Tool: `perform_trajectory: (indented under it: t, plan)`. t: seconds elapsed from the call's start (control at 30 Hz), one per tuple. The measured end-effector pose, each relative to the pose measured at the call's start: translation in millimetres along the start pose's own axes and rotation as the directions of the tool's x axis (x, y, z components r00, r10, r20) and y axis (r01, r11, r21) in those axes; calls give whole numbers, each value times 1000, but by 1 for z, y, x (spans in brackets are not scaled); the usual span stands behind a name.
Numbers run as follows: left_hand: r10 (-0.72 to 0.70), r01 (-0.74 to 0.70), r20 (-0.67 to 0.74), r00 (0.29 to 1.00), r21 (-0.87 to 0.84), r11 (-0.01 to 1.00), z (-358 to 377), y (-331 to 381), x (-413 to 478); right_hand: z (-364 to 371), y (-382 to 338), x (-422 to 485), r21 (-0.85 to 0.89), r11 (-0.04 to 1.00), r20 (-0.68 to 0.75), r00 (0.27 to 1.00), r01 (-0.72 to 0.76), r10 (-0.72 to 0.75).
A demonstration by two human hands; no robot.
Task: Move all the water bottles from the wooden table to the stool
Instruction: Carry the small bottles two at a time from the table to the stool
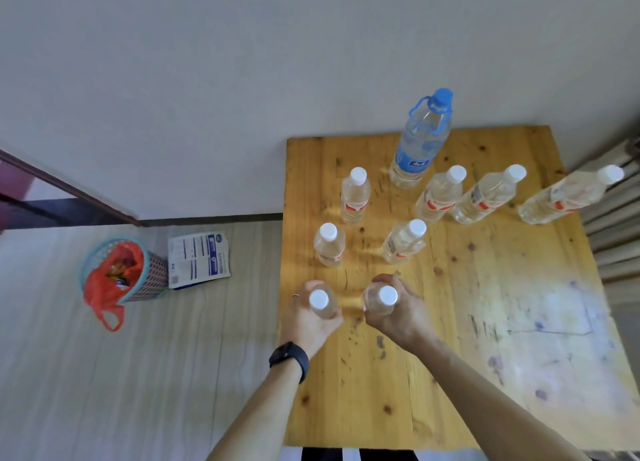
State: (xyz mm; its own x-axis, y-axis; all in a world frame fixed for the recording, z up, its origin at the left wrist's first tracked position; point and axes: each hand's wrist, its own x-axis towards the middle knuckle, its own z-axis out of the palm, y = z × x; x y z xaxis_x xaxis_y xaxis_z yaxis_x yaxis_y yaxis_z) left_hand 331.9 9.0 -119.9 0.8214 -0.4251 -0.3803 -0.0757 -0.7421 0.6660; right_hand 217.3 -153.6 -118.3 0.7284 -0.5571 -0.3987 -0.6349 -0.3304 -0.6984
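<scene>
1. The wooden surface (485, 322) still carries every bottle in view; no stool shows anywhere, so nothing can be counted as delivered, and the task looks to be at its very start.
2. The large blue-capped bottle (420, 142) stands upright at the far edge, untouched.
3. Six small white-capped bottles wait upright behind the hands: three in a far row towards the right (490, 194), one at far left (355, 195), and two nearer (329, 245) (404, 240).
4. The left hand (308, 317) has its fingers wrapped tight around one small bottle (320, 301) near the surface's left edge.
5. The right hand (398, 313) grips another (381, 299) just beside it. Whether either is lifted yet, I cannot tell.
</scene>
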Motion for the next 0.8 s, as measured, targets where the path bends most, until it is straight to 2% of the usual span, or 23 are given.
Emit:
perform_trajectory:
  t: [0.17,0.27,0.43,0.5,0.6,0.8]
  plan:
    - [83,-109,201,976,122,986,-17,38,9,-17,-25,-15,61,997,-16,998,-56,57]
    - [192,-245,258,947,194,950,-28,61,1,-40,-29,-54,162,984,-127,988,-71,92]
    - [451,-538,351,820,207,817,-28,109,-23,-79,-25,-144,280,959,-370,916,-49,155]
    - [520,-635,419,744,200,746,-13,128,-35,-88,-14,-179,327,943,-466,859,-58,214]
    - [603,-774,528,598,183,606,21,156,-63,-93,8,-234,372,923,-602,732,-96,319]
    - [642,-959,741,198,10,284,110,197,-174,-85,62,-364,521,829,-736,385,-204,557]
